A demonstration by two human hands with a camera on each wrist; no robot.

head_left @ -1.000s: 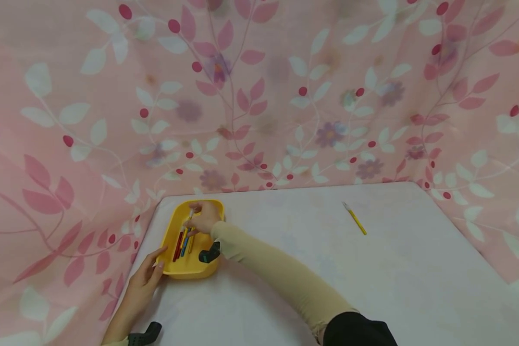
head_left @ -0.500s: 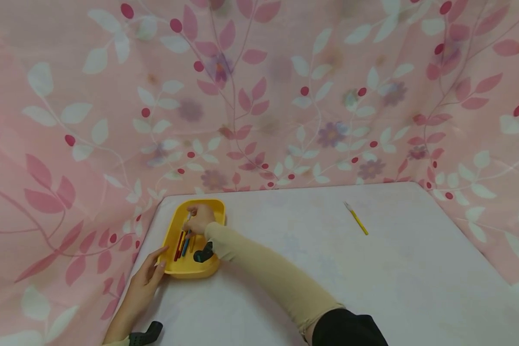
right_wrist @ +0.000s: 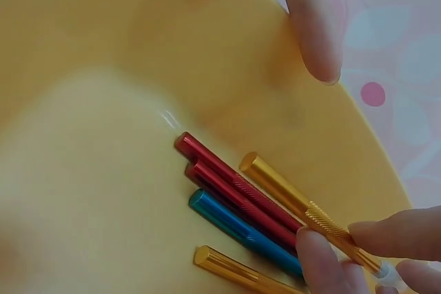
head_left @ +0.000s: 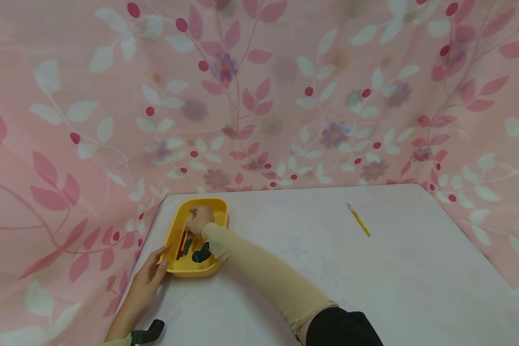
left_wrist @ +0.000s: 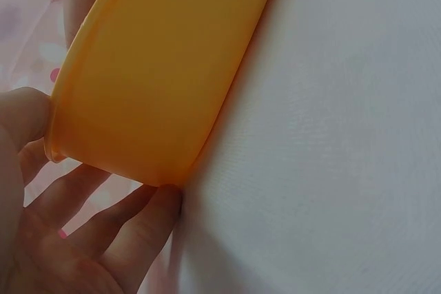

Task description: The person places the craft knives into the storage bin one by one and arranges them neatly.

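A yellow plastic tray (head_left: 194,274) stands at the left of the table with several slim metal-handled craft knives in it. My left hand (head_left: 144,278) grips the tray's near left corner, thumb on the rim and other fingers against the outer wall (left_wrist: 158,87). Inside the tray, my right hand (head_left: 202,220) pinches a gold craft knife (right_wrist: 279,187) by its knurled part; a pale, clear tip shows between the fingers. Beside it lie two red knives (right_wrist: 213,160), a blue knife (right_wrist: 227,218) and another gold knife (right_wrist: 234,270). Their far ends are hidden by the fingers.
A yellow craft knife (head_left: 358,219) with a pale tip lies alone on the right half of the white-covered table (head_left: 294,254). Pink flowered cloth (head_left: 259,96) hangs behind and along the sides.
My right hand has shifted slightly left in the tray, its fingers drawing closer around a knife. The left hand keeps its grip on the corner. The head view has turned slightly left.
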